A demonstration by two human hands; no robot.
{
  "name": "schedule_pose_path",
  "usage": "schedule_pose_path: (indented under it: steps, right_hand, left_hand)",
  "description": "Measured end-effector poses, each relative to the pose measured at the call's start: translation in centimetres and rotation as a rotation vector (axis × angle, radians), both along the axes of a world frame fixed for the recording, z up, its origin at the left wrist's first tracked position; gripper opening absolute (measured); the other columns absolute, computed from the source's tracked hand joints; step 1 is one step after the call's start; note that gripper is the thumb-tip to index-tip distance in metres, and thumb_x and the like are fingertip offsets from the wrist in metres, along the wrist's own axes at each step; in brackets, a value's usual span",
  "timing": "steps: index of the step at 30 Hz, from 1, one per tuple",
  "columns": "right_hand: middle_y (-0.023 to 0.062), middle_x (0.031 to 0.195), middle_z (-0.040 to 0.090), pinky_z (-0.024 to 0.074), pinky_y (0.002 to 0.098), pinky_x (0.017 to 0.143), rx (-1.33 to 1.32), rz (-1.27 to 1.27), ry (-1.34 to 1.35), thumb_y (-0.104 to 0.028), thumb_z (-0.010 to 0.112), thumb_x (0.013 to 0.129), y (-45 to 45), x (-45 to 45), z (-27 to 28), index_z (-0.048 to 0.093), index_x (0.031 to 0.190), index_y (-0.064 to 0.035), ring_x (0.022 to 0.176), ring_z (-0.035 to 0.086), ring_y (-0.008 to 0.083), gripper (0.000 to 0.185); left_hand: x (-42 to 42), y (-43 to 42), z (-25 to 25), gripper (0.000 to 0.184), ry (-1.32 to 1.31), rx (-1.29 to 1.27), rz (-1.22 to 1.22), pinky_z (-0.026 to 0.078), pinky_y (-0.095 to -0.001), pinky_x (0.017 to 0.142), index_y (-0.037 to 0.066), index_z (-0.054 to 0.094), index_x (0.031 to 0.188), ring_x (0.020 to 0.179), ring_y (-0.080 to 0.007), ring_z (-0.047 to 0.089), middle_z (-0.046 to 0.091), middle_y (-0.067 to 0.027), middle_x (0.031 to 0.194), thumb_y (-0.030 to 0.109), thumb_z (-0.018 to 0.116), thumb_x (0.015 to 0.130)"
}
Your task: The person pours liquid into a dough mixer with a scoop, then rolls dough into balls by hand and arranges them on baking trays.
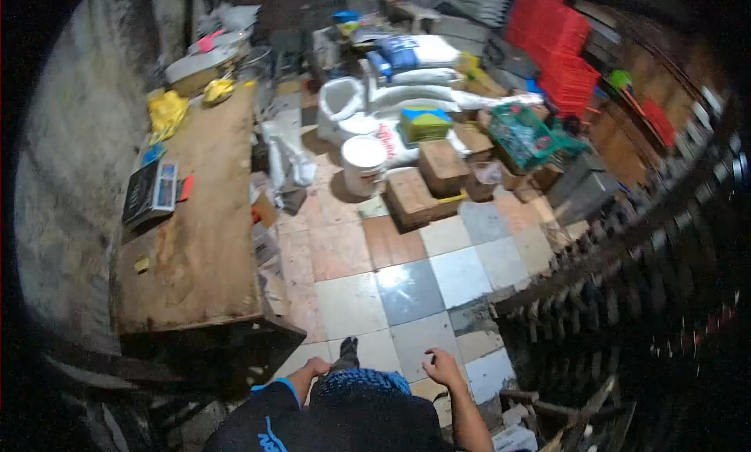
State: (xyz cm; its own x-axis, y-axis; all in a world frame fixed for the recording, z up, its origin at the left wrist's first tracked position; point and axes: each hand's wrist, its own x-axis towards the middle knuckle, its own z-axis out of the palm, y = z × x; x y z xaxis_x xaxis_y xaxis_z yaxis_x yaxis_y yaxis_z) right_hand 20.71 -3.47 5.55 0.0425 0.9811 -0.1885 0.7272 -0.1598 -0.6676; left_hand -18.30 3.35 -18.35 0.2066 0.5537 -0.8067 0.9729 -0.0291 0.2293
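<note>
My left hand (317, 366) hangs by my thigh, near the front corner of the wooden table (207, 272). Its fingers point down and are mostly hidden, so I cannot make out their shape. My right hand (443, 369) hovers over the tiled floor (426, 334), touching nothing. Its fingers are loosely bent and a little apart, with nothing in them. Between the hands are my blue-patterned shorts (364, 381) and one dark shoe (349, 346). On the table lie a dark box-like item with a printed side (151, 194) and yellow plastic bags (166, 114).
Ahead stand a white bucket (364, 166), cardboard boxes (411, 198), a yellow-green box (425, 126) and stacked sacks (415, 88). Farther right are a green crate (520, 135) and red crates (567, 80). A dark slatted railing (610, 272) lines the right; broken wood (571, 417) lies below it.
</note>
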Motion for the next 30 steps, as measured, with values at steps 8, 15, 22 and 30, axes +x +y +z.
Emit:
schedule_pose_path:
  steps: [8, 15, 22, 30]
  right_hand:
    - [0.0093, 0.072, 0.055, 0.0515, 0.0432, 0.058, -0.914, -0.540, 0.279, -0.021, 0.057, 0.078, 5.2, 4.4, -16.0, 0.060, 0.098, -0.0064, 0.059, 0.056, 0.0233, 0.024]
    - [0.0123, 0.076, 0.057, 0.0522, 0.0413, 0.053, -0.846, -0.680, 0.364, -0.021, 0.057, 0.080, 16.8, 7.0, -15.0, 0.059, 0.095, -0.0026, 0.061, 0.058, 0.0242, 0.024]
    - [0.0120, 0.072, 0.059, 0.0493, 0.0381, 0.051, -0.820, -0.242, 0.147, -0.020, 0.056, 0.080, 39.3, 13.7, -19.7, 0.060, 0.094, -0.0059, 0.058, 0.058, 0.0240, 0.020]
    - [0.0044, 0.065, 0.050, 0.0427, 0.0306, 0.041, -0.258, -0.331, 0.453, -0.020, 0.057, 0.076, 86.5, 4.0, -19.2, 0.056, 0.101, -0.0046, 0.050, 0.050, 0.0149, 0.030]
  left_hand:
    - [-4.1, 12.1, 4.6, 0.054, -0.381, 0.137, 0.548, 0.046, -0.0351, 0.080, 0.004, 0.066, 0.097, 0.091, -0.0245, 0.061, 0.065, -0.0157, 0.096, 0.052, 0.062, 0.072]
    - [-1.5, 27.4, 9.1, 0.043, -0.569, 0.108, 0.653, 0.047, -0.0331, 0.069, 0.010, 0.069, 0.082, 0.074, -0.0193, 0.062, 0.067, -0.0117, 0.080, 0.050, 0.070, 0.067]
    - [-6.3, 37.2, -5.5, 0.043, -0.266, 0.159, 0.288, 0.049, -0.0393, 0.071, 0.008, 0.069, 0.076, 0.075, -0.0312, 0.062, 0.066, -0.0140, 0.080, 0.049, 0.061, 0.075]
    - [-11.0, 56.3, -1.4, 0.036, -0.295, 0.440, 0.323, 0.047, -0.0386, 0.082, 0.014, 0.064, 0.107, 0.091, -0.0221, 0.063, 0.064, -0.0088, 0.102, 0.035, 0.052, 0.082]
